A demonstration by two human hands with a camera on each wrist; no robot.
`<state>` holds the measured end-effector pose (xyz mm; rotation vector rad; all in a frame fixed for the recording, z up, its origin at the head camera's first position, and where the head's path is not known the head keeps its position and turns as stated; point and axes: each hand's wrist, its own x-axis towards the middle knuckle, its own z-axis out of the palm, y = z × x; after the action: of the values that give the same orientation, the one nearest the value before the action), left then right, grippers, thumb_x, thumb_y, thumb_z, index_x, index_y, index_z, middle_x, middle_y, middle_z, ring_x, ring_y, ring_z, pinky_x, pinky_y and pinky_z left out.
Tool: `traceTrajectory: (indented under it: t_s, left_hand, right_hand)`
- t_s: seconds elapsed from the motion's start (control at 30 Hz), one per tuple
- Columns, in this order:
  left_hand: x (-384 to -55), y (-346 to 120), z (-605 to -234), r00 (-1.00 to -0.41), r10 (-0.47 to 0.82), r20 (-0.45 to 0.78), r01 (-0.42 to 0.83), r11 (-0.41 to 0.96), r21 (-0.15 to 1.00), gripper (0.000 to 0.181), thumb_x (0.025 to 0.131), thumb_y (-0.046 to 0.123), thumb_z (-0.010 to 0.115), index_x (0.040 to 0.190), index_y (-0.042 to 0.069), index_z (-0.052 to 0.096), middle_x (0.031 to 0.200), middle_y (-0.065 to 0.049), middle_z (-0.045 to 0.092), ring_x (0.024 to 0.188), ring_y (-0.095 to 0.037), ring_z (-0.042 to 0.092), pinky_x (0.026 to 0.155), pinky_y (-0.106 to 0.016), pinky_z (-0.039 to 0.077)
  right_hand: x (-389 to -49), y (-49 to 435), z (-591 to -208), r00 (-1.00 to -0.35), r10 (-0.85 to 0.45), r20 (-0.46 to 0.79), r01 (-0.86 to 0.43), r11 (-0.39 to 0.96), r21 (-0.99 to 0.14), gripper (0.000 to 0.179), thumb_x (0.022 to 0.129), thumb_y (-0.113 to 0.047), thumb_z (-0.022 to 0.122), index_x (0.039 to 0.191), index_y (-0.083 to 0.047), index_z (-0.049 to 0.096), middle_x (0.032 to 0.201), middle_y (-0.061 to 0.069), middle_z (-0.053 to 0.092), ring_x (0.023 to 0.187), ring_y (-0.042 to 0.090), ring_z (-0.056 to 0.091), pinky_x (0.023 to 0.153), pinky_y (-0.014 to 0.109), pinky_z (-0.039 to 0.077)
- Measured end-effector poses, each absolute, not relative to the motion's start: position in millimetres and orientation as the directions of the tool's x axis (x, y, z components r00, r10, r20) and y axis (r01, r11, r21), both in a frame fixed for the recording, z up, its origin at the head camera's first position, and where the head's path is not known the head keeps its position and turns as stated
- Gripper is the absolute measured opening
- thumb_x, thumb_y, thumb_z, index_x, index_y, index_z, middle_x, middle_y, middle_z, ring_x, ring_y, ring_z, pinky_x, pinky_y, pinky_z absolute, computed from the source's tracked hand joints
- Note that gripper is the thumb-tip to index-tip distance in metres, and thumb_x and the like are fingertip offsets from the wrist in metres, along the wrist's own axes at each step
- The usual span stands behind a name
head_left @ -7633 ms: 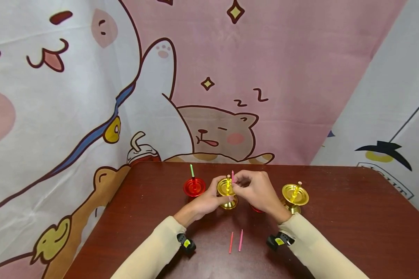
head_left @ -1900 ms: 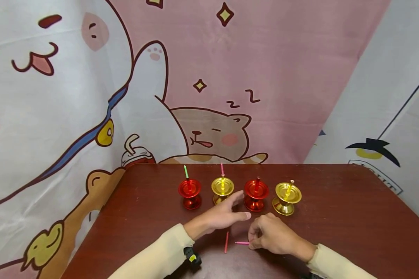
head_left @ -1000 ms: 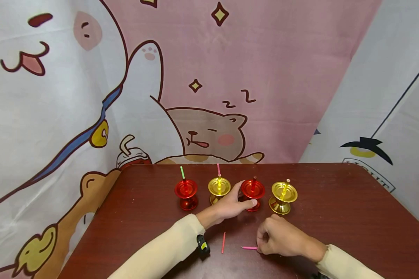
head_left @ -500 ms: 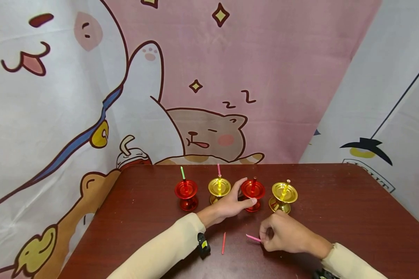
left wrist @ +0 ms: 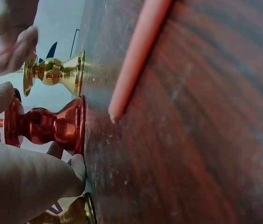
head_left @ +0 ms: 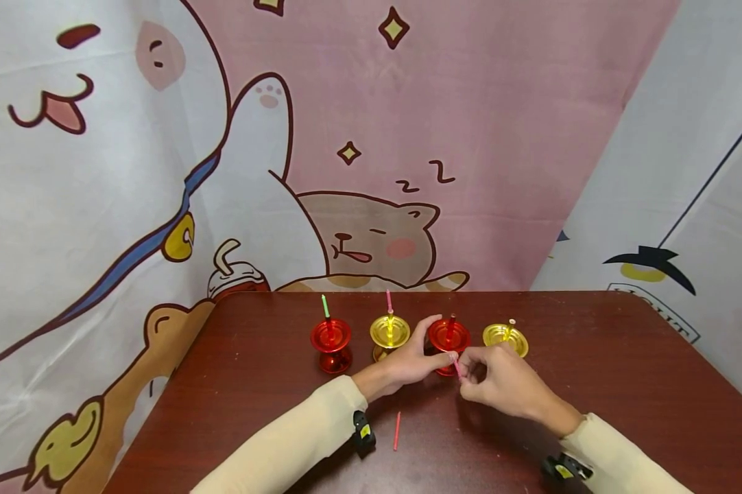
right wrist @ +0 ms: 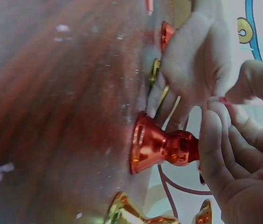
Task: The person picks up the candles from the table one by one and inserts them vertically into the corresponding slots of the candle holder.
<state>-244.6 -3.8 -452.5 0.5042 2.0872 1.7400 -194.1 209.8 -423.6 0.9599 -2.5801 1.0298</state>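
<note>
My left hand (head_left: 408, 362) holds the third candle holder from the left, a shiny red one (head_left: 448, 336), between its thumb and fingers. The holder's centre tube carries no candle; its waisted stem shows side-on in the left wrist view (left wrist: 45, 126). A thin pink candle (head_left: 457, 369) is pinched between the right hand's (head_left: 509, 381) thumb and fingertips. That candle is tilted, close to my left thumb and in front of the red dish. In the right wrist view the fingers hide most of it.
On the left stand a red holder (head_left: 330, 336) with a green candle (head_left: 325, 306) and a gold holder (head_left: 380, 333) with a pink candle (head_left: 389, 300). Another gold holder (head_left: 520, 341) stands behind my right hand. A salmon-red candle (head_left: 397, 431) lies on the table (head_left: 254, 425) near my left wrist.
A pink candle now stands in the left gold holder. My left hand moved onto the red holder. My right hand lifted the other pink candle off the table and brought it up to that holder.
</note>
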Motion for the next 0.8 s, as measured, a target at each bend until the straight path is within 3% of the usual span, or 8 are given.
traceTrajectory:
  t_s: [0.17, 0.37, 0.8]
  left_hand:
    - [-246.1, -2.7, -452.5, -0.863, 0.502, -0.058, 0.033, 0.17, 0.985, 0.08, 0.104, 0.018, 0.076, 0.169, 0.018, 0.029, 0.157, -0.012, 0.051, 0.151, -0.031, 0.045, 0.127, -0.053, 0.033]
    - [-246.9, -0.7, -452.1, -0.862, 0.505, -0.048, 0.03, 0.145, 0.989, 0.078, 0.103, 0.018, 0.077, 0.166, 0.016, 0.03, 0.154, -0.008, 0.051, 0.149, -0.028, 0.046, 0.126, -0.049, 0.034]
    - [-248.4, 0.7, -454.4, -0.863, 0.5, -0.068, 0.012, 0.154, 0.988, 0.076, 0.104, 0.022, 0.076, 0.164, 0.014, 0.03, 0.154, -0.007, 0.05, 0.145, -0.022, 0.049, 0.127, -0.046, 0.033]
  right_hand:
    - [-203.1, 204.0, -417.7, -0.798, -0.392, 0.458, -0.601, 0.586, -0.544, 0.022, 0.079, 0.0, 0.08, 0.081, -0.018, 0.068, 0.074, -0.017, 0.062, 0.066, 0.001, 0.059, 0.058, 0.025, 0.056]
    - [-214.3, 196.0, -411.3, -0.771, -0.231, 0.593, -0.578, 0.645, -0.501, 0.02, 0.081, -0.001, 0.081, 0.081, -0.019, 0.072, 0.074, -0.015, 0.067, 0.065, 0.003, 0.062, 0.061, 0.025, 0.053]
    - [-233.9, 186.0, -408.3, -0.758, -0.065, 0.649, -0.513, 0.674, -0.531, 0.005, 0.094, -0.002, 0.078, 0.092, -0.006, 0.077, 0.08, 0.0, 0.073, 0.068, 0.013, 0.064, 0.062, 0.015, 0.049]
